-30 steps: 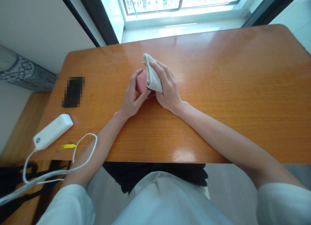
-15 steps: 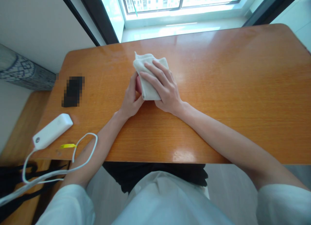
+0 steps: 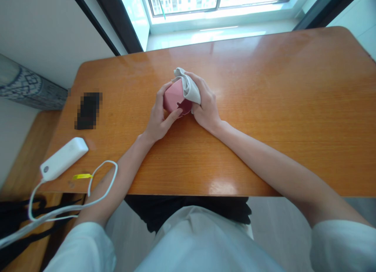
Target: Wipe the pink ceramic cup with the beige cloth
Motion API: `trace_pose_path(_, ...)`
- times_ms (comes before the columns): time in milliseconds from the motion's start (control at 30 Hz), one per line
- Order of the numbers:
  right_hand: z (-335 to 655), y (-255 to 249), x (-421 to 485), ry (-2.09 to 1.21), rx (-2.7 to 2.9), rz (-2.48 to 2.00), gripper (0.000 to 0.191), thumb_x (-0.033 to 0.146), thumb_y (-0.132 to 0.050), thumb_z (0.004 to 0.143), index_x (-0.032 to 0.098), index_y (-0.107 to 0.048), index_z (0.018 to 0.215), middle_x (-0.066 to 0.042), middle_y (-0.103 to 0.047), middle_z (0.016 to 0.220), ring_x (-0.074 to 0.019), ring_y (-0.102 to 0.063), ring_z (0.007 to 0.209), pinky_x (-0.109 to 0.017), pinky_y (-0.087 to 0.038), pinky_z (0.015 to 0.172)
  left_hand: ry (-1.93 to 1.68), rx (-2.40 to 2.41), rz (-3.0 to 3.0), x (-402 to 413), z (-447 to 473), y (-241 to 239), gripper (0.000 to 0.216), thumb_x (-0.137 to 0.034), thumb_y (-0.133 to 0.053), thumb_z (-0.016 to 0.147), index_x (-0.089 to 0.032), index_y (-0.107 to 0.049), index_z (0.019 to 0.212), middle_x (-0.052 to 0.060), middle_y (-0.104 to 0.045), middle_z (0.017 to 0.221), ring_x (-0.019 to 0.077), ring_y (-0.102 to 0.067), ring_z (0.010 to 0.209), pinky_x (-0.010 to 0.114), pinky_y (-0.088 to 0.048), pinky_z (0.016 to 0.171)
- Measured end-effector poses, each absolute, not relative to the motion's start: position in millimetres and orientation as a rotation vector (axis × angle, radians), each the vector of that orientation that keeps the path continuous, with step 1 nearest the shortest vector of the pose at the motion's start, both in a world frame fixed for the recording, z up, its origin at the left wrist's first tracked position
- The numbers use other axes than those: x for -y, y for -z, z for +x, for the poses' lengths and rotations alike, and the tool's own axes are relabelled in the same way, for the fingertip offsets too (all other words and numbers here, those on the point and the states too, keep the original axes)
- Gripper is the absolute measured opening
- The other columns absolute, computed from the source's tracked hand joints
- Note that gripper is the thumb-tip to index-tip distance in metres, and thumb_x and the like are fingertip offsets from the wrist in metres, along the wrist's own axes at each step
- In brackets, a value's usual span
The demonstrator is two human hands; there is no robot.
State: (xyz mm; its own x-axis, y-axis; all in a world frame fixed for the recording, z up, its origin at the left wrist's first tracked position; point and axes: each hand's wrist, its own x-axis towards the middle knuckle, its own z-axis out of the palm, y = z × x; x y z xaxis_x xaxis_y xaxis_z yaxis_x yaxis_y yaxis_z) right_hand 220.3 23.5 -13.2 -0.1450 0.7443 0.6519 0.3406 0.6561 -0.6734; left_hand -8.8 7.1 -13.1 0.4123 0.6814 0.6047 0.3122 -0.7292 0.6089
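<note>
Head view. Grasping a small pink faceted object in the left hand, thumb along the near edge and fingers curled over the far side, apparently to steady it just above the table. Clenched in the right hand around a bunched white cloth, pressed against the object's top and right side, touching it directly beside the left fingertips. Bunched, by the look of it, to make a firm pad against the surface. Showing a darker hollow on the side of the object nearest the right palm, perhaps an opening. Cannot tell whether anything lies inside.

Well off to the left of the left forearm: a white power bank with its cable looping near the elbow. Beyond that, a pixelated dark patch, also well apart from both hands.
</note>
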Motion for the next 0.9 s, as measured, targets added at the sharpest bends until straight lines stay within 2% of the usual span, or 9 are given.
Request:
trace_pose_path(167,217.5,-2.9,-4.6,-0.286,1.796,-0.909,0.051,0.041,-0.047,0.112,0.042,-0.058,0.162,0.000,-0.058,0.173,-0.0309,-0.050,0.169,-0.062,-0.041,0.142,-1.191,-0.860,2.255,-2.5,-3.7,13.2,0.090,-0.068,-0.076,0.105,-0.035,-0.030,0.174,0.013,-0.051,0.173,0.0372,-0.058,0.159,0.059,-0.055,0.133)
trace_pose_path(267,213.8,-8.6,0.2,-0.269,1.890,-0.916,0.045,0.041,-0.048,0.112,0.046,-0.064,0.154,0.003,-0.063,0.167,-0.0323,-0.042,0.174,-0.065,-0.029,0.148,-1.169,-0.885,2.275,0.7,-2.6,14.5,0.087,-0.074,-0.068,0.107,-0.036,-0.027,0.173,0.011,-0.054,0.170,0.0377,-0.064,0.154,0.062,-0.060,0.125)
trace_pose_path(367,210.6,-10.5,1.7,-0.298,1.944,-0.887,0.044,0.040,-0.048,0.112,0.048,-0.065,0.151,0.005,-0.066,0.163,-0.0316,-0.043,0.174,-0.066,-0.024,0.149,-1.154,-0.903,2.293,4.1,-2.3,14.5,0.078,-0.079,-0.053,0.112,-0.040,-0.023,0.171,0.006,-0.053,0.171,0.0367,-0.068,0.149,0.061,-0.065,0.116)
trace_pose_path(467,211.3,-9.7,1.7,-0.284,1.937,-0.858,0.044,0.042,-0.050,0.110,0.047,-0.064,0.152,0.005,-0.064,0.166,-0.0323,-0.044,0.173,-0.065,-0.027,0.148,-1.158,-0.938,2.276,5.7,-1.0,12.2,0.072,-0.076,-0.053,0.113,-0.040,-0.026,0.170,0.003,-0.059,0.167,0.0339,-0.073,0.143,0.057,-0.067,0.113)
trace_pose_path(600,216.9,-2.0,-8.7,-0.289,1.809,-0.845,0.052,0.046,-0.053,0.107,0.038,-0.059,0.158,-0.001,-0.057,0.174,-0.0318,-0.051,0.167,-0.061,-0.043,0.141,-1.203,-0.967,2.266,1.0,-0.3,10.6,0.084,-0.069,-0.075,0.105,-0.032,-0.035,0.169,0.008,-0.066,0.159,0.0335,-0.072,0.142,0.053,-0.065,0.120)
trace_pose_path(700,219.9,6.4,-21.0,-0.462,1.714,-0.891,0.054,0.043,-0.046,0.109,0.034,-0.054,0.161,-0.004,-0.068,0.163,-0.0276,-0.064,0.154,-0.056,-0.053,0.134,-1.216,-0.991,2.259,-4.1,-3.0,12.9,0.086,-0.069,-0.078,0.103,-0.032,-0.036,0.169,0.011,-0.061,0.165,0.0347,-0.067,0.149,0.052,-0.060,0.126)
trace_pose_path(767,220.1,9.0,-23.4,-0.519,1.697,-0.900,0.054,0.042,-0.045,0.109,0.034,-0.051,0.162,-0.003,-0.072,0.159,-0.0264,-0.067,0.150,-0.055,-0.054,0.133,-1.214,-1.003,2.252,-6.3,-5.7,15.3,0.088,-0.070,-0.078,0.102,-0.033,-0.036,0.170,0.011,-0.059,0.167,0.0352,-0.066,0.151,0.053,-0.059,0.127)
trace_pose_path(900,217.2,3.0,-9.9,-0.274,1.806,-0.784,0.058,0.047,-0.051,0.108,0.042,-0.050,0.167,-0.001,-0.056,0.176,-0.0306,-0.053,0.166,-0.060,-0.043,0.141,-1.244,-0.941,2.221,-7.8,-9.1,20.8,0.091,-0.071,-0.078,0.102,-0.038,-0.034,0.173,0.008,-0.059,0.168,0.0365,-0.066,0.151,0.056,-0.060,0.127)
